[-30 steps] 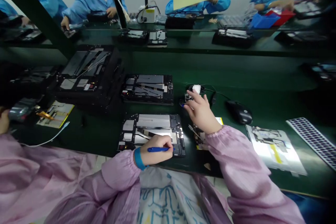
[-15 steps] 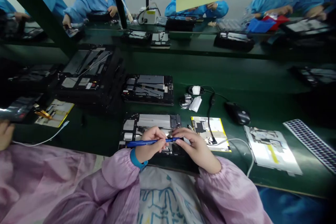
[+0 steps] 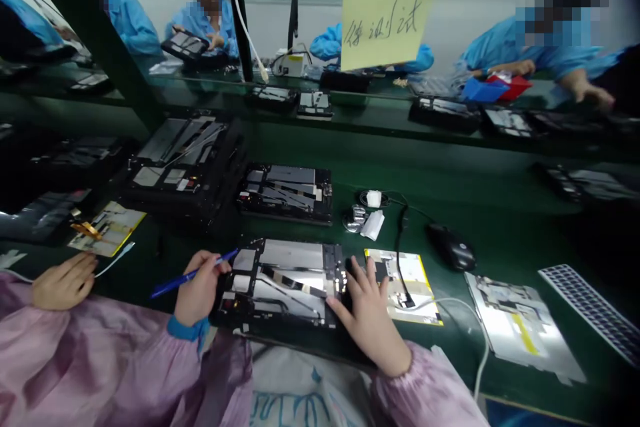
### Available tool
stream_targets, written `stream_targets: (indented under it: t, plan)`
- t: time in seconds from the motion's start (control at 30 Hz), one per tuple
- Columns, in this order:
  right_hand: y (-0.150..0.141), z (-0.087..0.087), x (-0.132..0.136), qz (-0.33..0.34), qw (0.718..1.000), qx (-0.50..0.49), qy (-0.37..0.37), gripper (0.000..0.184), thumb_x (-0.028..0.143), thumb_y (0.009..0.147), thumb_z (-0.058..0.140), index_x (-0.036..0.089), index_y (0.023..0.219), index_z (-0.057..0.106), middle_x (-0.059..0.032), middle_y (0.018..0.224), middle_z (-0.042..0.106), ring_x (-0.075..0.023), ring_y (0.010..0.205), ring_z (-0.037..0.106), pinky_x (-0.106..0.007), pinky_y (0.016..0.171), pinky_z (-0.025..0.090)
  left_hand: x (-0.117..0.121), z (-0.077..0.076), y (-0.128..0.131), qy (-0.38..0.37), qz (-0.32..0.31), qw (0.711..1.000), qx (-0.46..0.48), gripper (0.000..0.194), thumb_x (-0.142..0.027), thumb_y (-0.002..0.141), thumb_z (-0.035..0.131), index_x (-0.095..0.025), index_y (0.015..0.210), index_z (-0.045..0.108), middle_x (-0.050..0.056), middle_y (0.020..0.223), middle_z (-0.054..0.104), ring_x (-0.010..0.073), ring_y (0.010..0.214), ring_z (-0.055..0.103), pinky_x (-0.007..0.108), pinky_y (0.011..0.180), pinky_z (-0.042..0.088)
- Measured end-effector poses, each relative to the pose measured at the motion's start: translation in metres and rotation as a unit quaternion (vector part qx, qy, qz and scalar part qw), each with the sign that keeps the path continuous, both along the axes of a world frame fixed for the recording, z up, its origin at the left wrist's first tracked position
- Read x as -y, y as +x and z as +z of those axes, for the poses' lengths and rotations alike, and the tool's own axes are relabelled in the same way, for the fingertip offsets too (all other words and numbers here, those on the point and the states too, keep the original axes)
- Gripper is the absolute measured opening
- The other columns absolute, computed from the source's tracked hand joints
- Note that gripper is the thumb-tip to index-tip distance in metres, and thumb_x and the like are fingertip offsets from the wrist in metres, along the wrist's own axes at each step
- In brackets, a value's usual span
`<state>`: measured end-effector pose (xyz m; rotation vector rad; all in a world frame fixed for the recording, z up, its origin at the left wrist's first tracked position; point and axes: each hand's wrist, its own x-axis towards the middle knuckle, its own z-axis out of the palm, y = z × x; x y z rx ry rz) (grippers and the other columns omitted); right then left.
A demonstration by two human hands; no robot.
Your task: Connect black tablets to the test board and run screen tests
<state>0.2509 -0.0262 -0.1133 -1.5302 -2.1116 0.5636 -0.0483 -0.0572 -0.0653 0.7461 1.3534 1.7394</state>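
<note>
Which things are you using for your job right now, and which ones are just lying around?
Being used:
opened tablet, under the right hand
blue pen, held in the left hand

Just lying around:
computer mouse
second opened tablet
white wipe
yellow-edged sheet

This was an electronics assembly workshop, with long green-matted benches [image 3: 440,160], opened tablet housings [image 3: 286,192] laid out along them, and co-workers in blue smocks [image 3: 203,21] at the far bench.
</note>
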Motion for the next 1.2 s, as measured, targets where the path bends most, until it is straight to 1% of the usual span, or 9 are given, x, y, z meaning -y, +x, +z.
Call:
stream_targets:
  t: [0.1,0.27,0.37,0.5,0.67,0.8,0.97,1.1,1.2]
  plan:
    - [-0.009,0.000,0.003,-0.046,0.984,-0.159,-0.060,0.061,0.056,0.085,0.051,0.018,0.132,0.048,-0.0177,0.146,0.040,-0.0377,0.141,0.024,-0.067,0.107,0.025,0.002,-0.009,0.003,0.001,0.030,0.995,0.093,0.018,-0.031,0.072,0.071,-0.020,0.065,0.059,-0.001,0.056,0.054,0.0156,0.062,0.054,0.031,0.063,0.049]
    - [0.003,0.046,-0.028,-0.072,0.879,-0.432,-0.190,0.062,0.045,0.081,0.062,0.027,0.136,0.041,-0.0109,0.124,0.061,-0.0259,0.107,0.064,-0.041,0.084,0.057,-0.008,0.001,0.017,0.022,0.048,0.972,0.229,0.021,-0.030,0.066,0.075,-0.019,0.066,0.058,-0.003,0.058,0.053,0.0114,0.059,0.052,0.033,0.072,0.054]
    - [0.018,0.076,-0.081,-0.096,0.843,-0.496,-0.184,0.062,0.041,0.075,0.069,0.028,0.131,0.047,-0.0090,0.115,0.065,-0.0223,0.086,0.069,-0.034,0.068,0.059,-0.021,0.009,0.015,0.036,0.003,0.966,0.256,0.029,-0.033,0.059,0.081,-0.018,0.064,0.056,-0.005,0.057,0.053,0.0096,0.056,0.052,0.039,0.083,0.053]
    - [0.021,0.094,-0.186,-0.170,0.809,-0.558,-0.071,0.061,0.035,0.068,0.073,0.028,0.125,0.052,-0.0043,0.113,0.065,-0.0173,0.086,0.067,-0.029,0.069,0.057,-0.029,0.009,0.016,0.003,-0.097,0.963,0.250,0.029,-0.035,0.063,0.079,-0.018,0.063,0.056,-0.004,0.052,0.050,0.0108,0.054,0.051,0.031,0.069,0.050]
    - [-0.017,0.092,-0.307,-0.236,0.836,-0.486,-0.097,0.059,0.033,0.080,0.064,0.027,0.134,0.040,-0.0029,0.105,0.066,-0.0142,0.077,0.066,-0.028,0.064,0.055,-0.026,0.003,0.019,-0.020,-0.173,0.952,0.253,0.030,-0.039,0.069,0.076,-0.017,0.062,0.056,-0.003,0.050,0.048,0.0100,0.051,0.044,0.026,0.057,0.038]
    - [-0.056,0.077,-0.348,-0.208,0.876,-0.401,-0.166,0.039,0.033,0.088,0.058,0.017,0.124,0.051,-0.0065,0.106,0.063,-0.0156,0.083,0.064,-0.033,0.070,0.055,-0.024,0.000,0.017,-0.045,-0.169,0.945,0.277,0.031,-0.040,0.070,0.076,-0.017,0.064,0.055,-0.003,0.051,0.046,0.0095,0.051,0.042,0.026,0.057,0.033]
    - [-0.073,0.061,-0.348,-0.165,0.932,-0.258,-0.196,0.032,0.035,0.086,0.062,0.013,0.109,0.060,-0.0085,0.106,0.063,-0.0172,0.091,0.062,-0.034,0.078,0.054,-0.024,-0.001,0.018,-0.072,-0.164,0.942,0.284,0.035,-0.038,0.066,0.078,-0.017,0.065,0.051,-0.004,0.054,0.047,0.0087,0.049,0.044,0.027,0.057,0.032]
    - [-0.075,0.052,-0.313,-0.111,0.956,-0.138,-0.233,0.037,0.042,0.065,0.078,0.012,0.082,0.067,-0.0081,0.070,0.065,-0.0196,0.062,0.063,-0.030,0.054,0.051,-0.023,-0.004,0.024,-0.073,-0.167,0.943,0.280,0.041,-0.040,0.063,0.079,-0.016,0.062,0.046,-0.003,0.055,0.051,0.0083,0.047,0.046,0.026,0.054,0.031]
    - [-0.076,0.047,-0.284,-0.063,0.961,-0.073,-0.258,0.044,0.051,0.061,0.076,0.014,0.083,0.067,-0.0042,0.061,0.062,-0.0177,0.048,0.058,-0.029,0.041,0.046,-0.020,-0.009,0.028,-0.073,-0.177,0.942,0.277,0.040,-0.038,0.061,0.079,-0.015,0.061,0.046,-0.003,0.055,0.051,0.0081,0.044,0.047,0.025,0.052,0.031]
